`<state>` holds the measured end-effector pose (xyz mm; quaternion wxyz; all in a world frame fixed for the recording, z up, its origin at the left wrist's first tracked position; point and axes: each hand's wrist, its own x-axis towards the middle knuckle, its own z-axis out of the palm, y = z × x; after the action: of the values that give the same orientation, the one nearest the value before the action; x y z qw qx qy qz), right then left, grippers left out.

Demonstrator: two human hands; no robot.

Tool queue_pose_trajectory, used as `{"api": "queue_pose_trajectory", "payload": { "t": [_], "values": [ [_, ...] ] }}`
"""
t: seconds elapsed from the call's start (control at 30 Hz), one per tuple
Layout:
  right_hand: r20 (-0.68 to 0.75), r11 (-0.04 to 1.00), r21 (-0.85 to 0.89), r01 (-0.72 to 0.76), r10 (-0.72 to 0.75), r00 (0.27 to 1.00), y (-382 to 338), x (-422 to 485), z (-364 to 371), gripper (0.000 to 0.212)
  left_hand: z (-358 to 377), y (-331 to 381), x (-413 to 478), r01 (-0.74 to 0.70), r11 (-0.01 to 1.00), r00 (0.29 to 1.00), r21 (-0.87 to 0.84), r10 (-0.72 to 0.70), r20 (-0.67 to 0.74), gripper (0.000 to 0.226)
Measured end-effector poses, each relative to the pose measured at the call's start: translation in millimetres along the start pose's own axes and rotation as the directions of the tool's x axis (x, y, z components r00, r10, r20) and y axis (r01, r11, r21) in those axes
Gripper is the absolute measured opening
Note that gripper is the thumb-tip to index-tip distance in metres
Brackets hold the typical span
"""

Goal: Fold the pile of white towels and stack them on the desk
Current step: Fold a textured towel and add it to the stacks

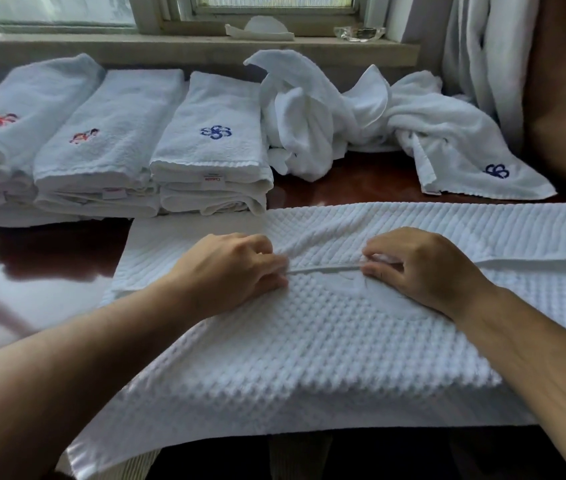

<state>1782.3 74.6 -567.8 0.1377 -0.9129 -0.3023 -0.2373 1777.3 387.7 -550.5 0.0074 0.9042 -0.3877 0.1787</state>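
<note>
A: The desk (361,181) is carrying plenty, and the big waffle towel (309,341) is lying flat across its near side, front edge hanging over towards the person

B: Behind it, three folded stacks (212,143) are sitting at the left, and the loose pile (343,116) is waiting at the right

A: How is it going to handle?

B: Soft, light and floppy, I'd say, so taking it by the hem looks best

A: That's where they're working: left hand (233,268) and right hand (423,268) are both pinching the hem (326,269), which is running taut between them, towel lying under both palms
</note>
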Motion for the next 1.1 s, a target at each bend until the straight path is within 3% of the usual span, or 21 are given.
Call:
{"api": "queue_pose_trajectory", "payload": {
  "t": [0.13,0.33,0.5,0.63,0.77,0.9,1.0,1.1],
  "values": [
    [0.021,0.998,-0.035,0.043,-0.042,0.999,-4.2,0.1,-1.0,0.012,1.3,11.5,16.7,0.012,0.998,1.0,0.054,-0.011,-0.008,0.037],
    [0.069,0.997,-0.031,-0.067,0.069,0.995,-0.1,2.0,3.7,0.013,9.3,20.5,30.1,0.078,0.994,0.997,0.074,-0.075,-0.034,0.023],
    [0.127,0.998,0.004,-0.059,0.058,0.99,0.2,1.4,-0.2,0.033,13.0,27.2,23.4,0.135,0.989,0.963,-0.052,-0.144,-0.23,0.012],
    [-0.008,0.998,-0.055,0.034,-0.035,0.999,-2.4,0.1,-0.2,0.007,10.4,28.5,19.9,0.105,0.991,0.949,-0.078,-0.123,-0.29,0.018],
    [-0.048,0.994,-0.067,0.091,-0.095,0.994,-3.0,-4.9,-5.4,0.01,12.1,25.9,15.8,0.052,0.996,0.966,-0.066,-0.067,-0.25,0.026],
    [0.035,0.991,-0.069,0.112,-0.11,0.993,-4.4,-9.8,-9.2,0.006,11.8,17.7,13.3,-0.089,0.992,0.984,-0.085,0.075,-0.16,0.034],
    [0.096,0.995,-0.075,0.059,-0.052,0.994,-0.4,-15.2,-14.0,0.014,8.8,13.7,14.4,-0.148,0.983,0.982,-0.112,0.133,-0.133,0.03],
    [0.061,0.991,-0.121,-0.053,0.061,0.996,10.6,-28.2,-21.0,0.023,6.4,17.9,20.5,-0.139,0.987,0.986,-0.076,0.132,-0.1,0.023]
  ]
}}
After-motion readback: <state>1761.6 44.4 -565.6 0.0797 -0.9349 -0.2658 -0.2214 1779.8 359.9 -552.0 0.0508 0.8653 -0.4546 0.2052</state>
